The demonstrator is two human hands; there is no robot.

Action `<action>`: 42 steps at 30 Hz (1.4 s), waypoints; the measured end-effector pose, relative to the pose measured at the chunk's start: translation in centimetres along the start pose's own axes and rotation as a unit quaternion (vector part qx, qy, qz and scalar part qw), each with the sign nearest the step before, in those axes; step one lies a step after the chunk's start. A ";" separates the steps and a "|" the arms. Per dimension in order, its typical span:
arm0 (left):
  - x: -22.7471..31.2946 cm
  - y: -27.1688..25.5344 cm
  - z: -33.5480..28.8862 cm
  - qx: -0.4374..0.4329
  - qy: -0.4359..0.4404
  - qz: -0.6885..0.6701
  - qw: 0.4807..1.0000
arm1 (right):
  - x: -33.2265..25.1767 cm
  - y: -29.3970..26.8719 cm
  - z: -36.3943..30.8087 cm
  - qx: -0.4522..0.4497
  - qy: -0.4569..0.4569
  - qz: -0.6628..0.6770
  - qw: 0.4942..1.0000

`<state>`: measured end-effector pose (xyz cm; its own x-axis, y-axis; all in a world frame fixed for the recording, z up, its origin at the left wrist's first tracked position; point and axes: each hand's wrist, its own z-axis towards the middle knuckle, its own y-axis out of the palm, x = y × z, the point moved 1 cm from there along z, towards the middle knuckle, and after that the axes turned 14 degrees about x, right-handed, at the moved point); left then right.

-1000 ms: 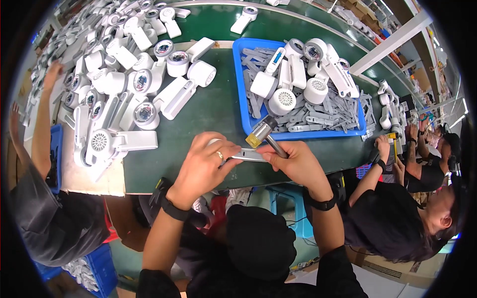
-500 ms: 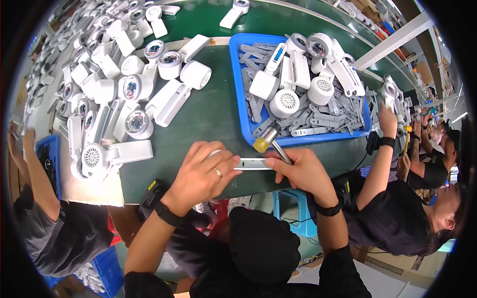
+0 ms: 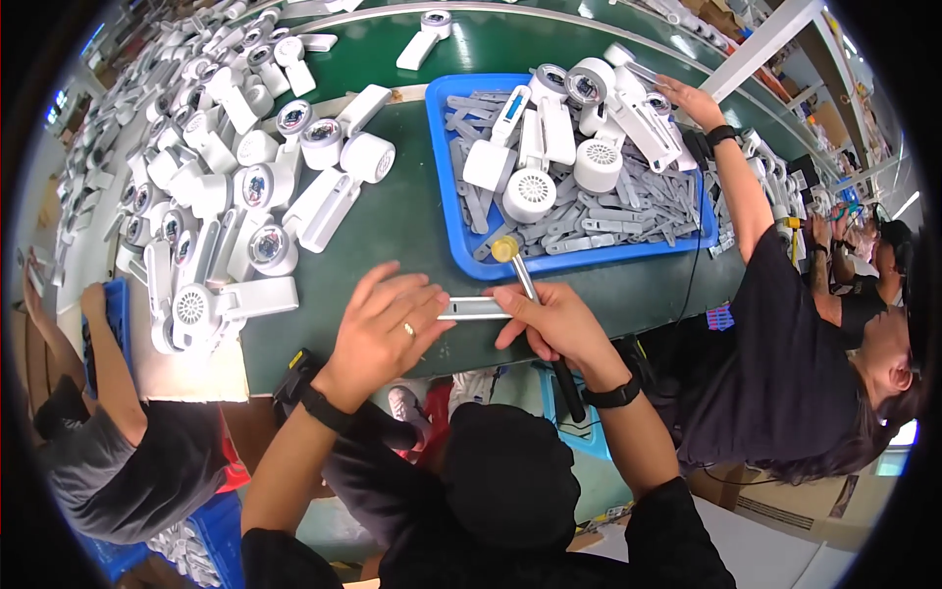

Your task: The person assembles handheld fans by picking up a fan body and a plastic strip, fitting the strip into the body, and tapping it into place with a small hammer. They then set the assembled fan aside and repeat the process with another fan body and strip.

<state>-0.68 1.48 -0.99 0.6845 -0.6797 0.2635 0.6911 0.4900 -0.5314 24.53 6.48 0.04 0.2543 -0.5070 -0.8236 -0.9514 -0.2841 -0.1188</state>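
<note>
A white handheld fan lies crosswise between my hands, its slim handle (image 3: 473, 308) showing a long pale groove. My left hand (image 3: 385, 329) wraps over the fan's left end, and the fingers hide that end. In my right hand (image 3: 559, 329) is a hammer with a yellow head (image 3: 505, 248), a metal shaft and a black grip below the palm. The right thumb and a finger also touch the right end of the fan's handle. Just beyond, a blue tray (image 3: 453, 221) holds many grey strips (image 3: 628, 211) with several white fans (image 3: 530, 193) on top.
Piled white fans (image 3: 260, 187) cover the green table's (image 3: 392, 236) left side. One fan (image 3: 425, 39) lies on the far belt. At right a co-worker's hand (image 3: 695, 103) reaches past the tray to a fan; another person's arms (image 3: 108, 358) are at left. A blue stool (image 3: 589, 437) stands below.
The hammer has swung upright, its grip now below my right palm. My left fingers have loosened and lifted a little. The co-worker's arm at right has reached forward past the tray.
</note>
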 end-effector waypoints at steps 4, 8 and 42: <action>1.6 -0.3 2.4 -0.040 0.016 0.044 0.998 | 0.4 -0.3 0.3 -0.006 -0.011 0.009 1.000; 1.6 1.2 2.2 -0.095 0.038 0.005 0.995 | 0.3 -0.3 0.0 -0.002 -0.010 0.007 1.000; 1.6 1.4 2.7 -0.096 -0.125 -0.031 0.987 | 2.0 0.5 -7.9 0.314 -0.429 -0.388 0.753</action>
<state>2.01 2.53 0.83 0.6941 -0.5380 0.4783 0.6939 0.3230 -0.6436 25.93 -1.15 2.70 0.8261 0.4027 -0.3942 -0.5376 0.3538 -0.7654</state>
